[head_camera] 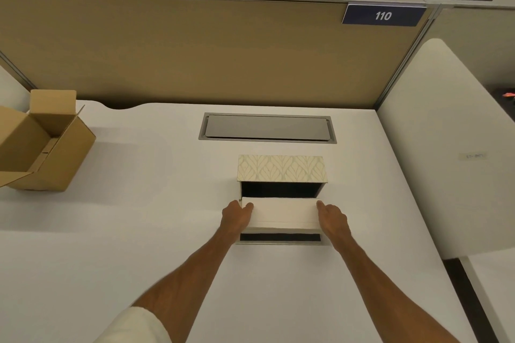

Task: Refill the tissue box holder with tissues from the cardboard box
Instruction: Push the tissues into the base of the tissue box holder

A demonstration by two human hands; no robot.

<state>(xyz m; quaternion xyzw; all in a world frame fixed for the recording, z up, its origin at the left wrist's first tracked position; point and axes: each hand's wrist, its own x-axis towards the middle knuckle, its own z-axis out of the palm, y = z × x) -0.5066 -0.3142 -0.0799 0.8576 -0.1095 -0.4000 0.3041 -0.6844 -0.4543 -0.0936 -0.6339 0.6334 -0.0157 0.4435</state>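
**Tissue pack halfway into the holder**

Both hands gripped one thing between them. The left hand (pixel 237 217) pressed against the left end of the white tissue pack (pixel 282 213), thumb over its top edge, while the right hand (pixel 333 218) pressed the opposite end, fingers curled along the side. Held this way, just below the centre of the frame, the pack sat at the dark mouth of the tissue box holder (pixel 281 168), whose leaf-patterned panel faced up just beyond. A flap with a dark strip lay open on the desk (pixel 139 203) beneath the pack, nearest the person.

At the far left edge of the frame, well apart, the cardboard box (pixel 39 147) stood with its flaps open; what its visible interior showed looked bare.

By my reckoning the fetching was done and the loading underway. Still to come, it seemed: sliding the pack fully inside and closing the flap. Whether a tissue had to be threaded through a slot I could not tell.
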